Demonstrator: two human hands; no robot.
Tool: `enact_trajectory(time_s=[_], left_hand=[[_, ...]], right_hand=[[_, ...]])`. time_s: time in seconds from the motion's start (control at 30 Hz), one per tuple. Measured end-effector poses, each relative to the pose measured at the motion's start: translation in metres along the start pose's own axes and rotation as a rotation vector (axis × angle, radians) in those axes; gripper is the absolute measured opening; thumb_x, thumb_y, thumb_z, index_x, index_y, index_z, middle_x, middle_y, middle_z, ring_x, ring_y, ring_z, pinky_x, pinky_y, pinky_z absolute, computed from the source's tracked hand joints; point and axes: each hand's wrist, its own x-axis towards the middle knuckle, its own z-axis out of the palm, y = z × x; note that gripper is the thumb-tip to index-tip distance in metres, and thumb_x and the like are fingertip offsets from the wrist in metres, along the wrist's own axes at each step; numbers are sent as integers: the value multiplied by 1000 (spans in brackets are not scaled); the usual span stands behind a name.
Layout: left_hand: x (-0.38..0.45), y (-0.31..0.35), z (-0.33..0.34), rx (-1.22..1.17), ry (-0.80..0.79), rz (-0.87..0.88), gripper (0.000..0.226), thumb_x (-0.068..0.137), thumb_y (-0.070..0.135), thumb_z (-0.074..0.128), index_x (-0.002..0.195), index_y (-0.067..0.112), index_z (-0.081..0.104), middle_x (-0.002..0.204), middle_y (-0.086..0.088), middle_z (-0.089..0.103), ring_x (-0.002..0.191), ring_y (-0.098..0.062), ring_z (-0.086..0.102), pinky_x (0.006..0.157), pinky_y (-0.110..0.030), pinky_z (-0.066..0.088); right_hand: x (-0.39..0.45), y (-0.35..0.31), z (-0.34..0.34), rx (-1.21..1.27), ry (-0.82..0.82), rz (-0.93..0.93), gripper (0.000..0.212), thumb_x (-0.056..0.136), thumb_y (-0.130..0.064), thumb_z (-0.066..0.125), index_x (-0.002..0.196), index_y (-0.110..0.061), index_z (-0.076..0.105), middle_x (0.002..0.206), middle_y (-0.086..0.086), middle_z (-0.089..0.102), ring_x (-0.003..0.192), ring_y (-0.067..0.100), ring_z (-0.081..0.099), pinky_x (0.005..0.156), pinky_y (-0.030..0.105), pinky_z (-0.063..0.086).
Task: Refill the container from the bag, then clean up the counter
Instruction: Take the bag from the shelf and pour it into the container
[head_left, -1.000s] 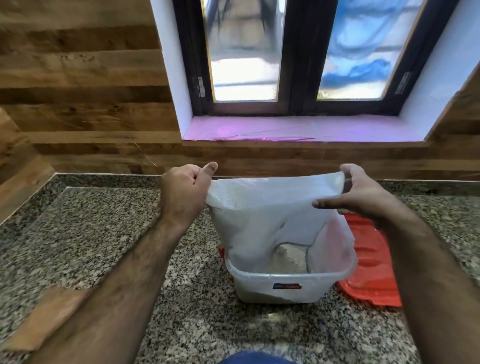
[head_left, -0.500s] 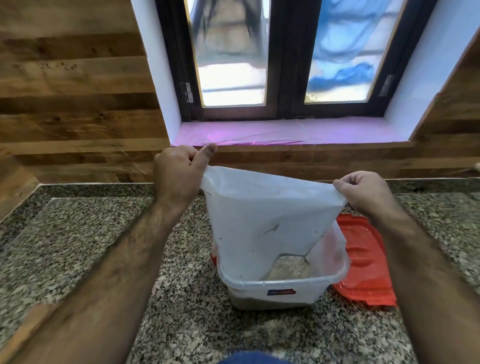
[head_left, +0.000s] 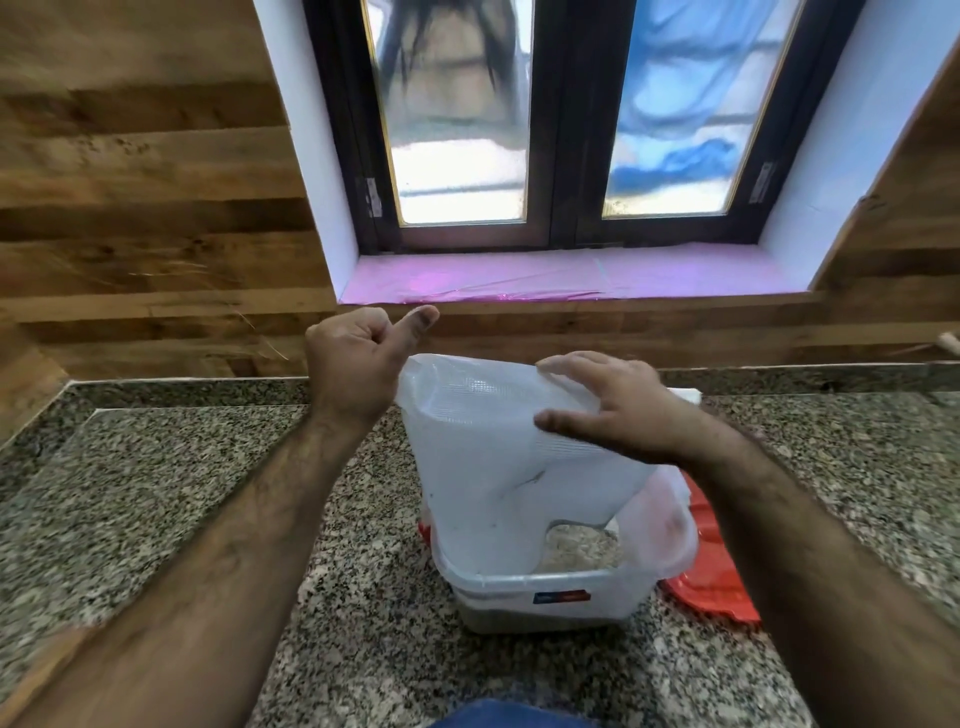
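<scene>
A white translucent plastic bag (head_left: 483, 452) hangs upside down with its mouth inside a clear plastic container (head_left: 561, 592) on the granite counter (head_left: 182, 467). Pale grain (head_left: 576, 545) lies in the container. My left hand (head_left: 358, 364) pinches the bag's upper left corner, thumb raised. My right hand (head_left: 618, 410) rests against the bag's upper right side with fingers spread, thumb and fingers on the plastic.
A red lid (head_left: 717, 577) lies on the counter right of and behind the container. Wood-panelled wall and a window with a pink-covered sill (head_left: 561, 275) stand behind. A small white object (head_left: 685, 395) sits at the counter's back edge.
My right hand let go of the bag's right corner and moved inward onto its side with fingers spread. The bag's top narrowed. My left hand kept its hold.
</scene>
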Motion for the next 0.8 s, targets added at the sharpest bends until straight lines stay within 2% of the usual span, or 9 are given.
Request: enact_trajectory(time_s=[0.07,0.13,0.2,0.3,0.47,0.57,0.63,0.73,0.8], left_hand=[[-2,-5,0,-30,25,-15,65,95,37,86,51,10,45,46,4,38,43,-8,32,44,-16,31],[-6,-8,1,-52,29,-27,66,95,36,85,51,11,43,46,3,37,43,-8,30,45,-17,30],[-9,-8,5,-74,21,-32,67,96,36,85,51,13,41,47,2,36,45,-6,28,45,-20,30],[-10,-3,11,-90,32,-26,67,95,37,86,51,20,38,47,4,35,46,-7,27,45,-23,29],[-6,2,12,-96,55,11,68,96,35,85,51,28,34,46,9,32,44,-5,25,45,-22,28],[-1,-1,9,-94,35,23,67,96,37,84,51,30,34,46,10,32,43,-6,27,45,-20,27],[1,-2,7,-107,11,22,67,97,42,82,50,27,36,46,8,32,43,-7,27,46,-22,27],[8,4,5,-13,-35,4,67,100,56,73,52,27,36,47,8,33,43,-6,28,46,-24,27],[17,10,3,194,-120,-39,66,98,73,61,61,20,51,58,5,48,54,-4,42,52,-29,38]], right_hand=[[1,-7,2,-48,-86,-8,132,49,-112,45,159,-40,39,163,-15,44,150,15,39,127,57,24],[2,-16,0,-65,-125,-3,138,45,-105,62,162,-38,32,165,-12,41,151,18,36,128,57,21],[6,-22,-2,-56,-136,-29,126,47,-95,73,155,-39,41,153,-14,50,142,16,45,124,56,30],[14,-30,0,-91,-116,-90,89,59,-83,77,132,-35,62,123,-16,60,114,11,57,108,48,48],[15,-27,13,-56,-58,-133,40,85,-54,79,114,-29,68,107,-13,61,100,12,60,91,44,57],[14,-20,10,-52,-5,-141,33,86,-60,78,92,-31,63,92,-13,62,85,11,60,73,38,55],[15,-15,4,-42,32,-151,41,86,-63,77,76,-31,52,78,-11,58,72,10,54,60,35,44],[13,-17,-7,-135,88,-205,43,91,-57,74,74,-28,48,72,-10,54,67,17,52,58,34,39],[13,-23,-16,-222,137,-209,41,94,-54,72,76,-24,50,74,-7,56,69,18,56,56,31,36]])
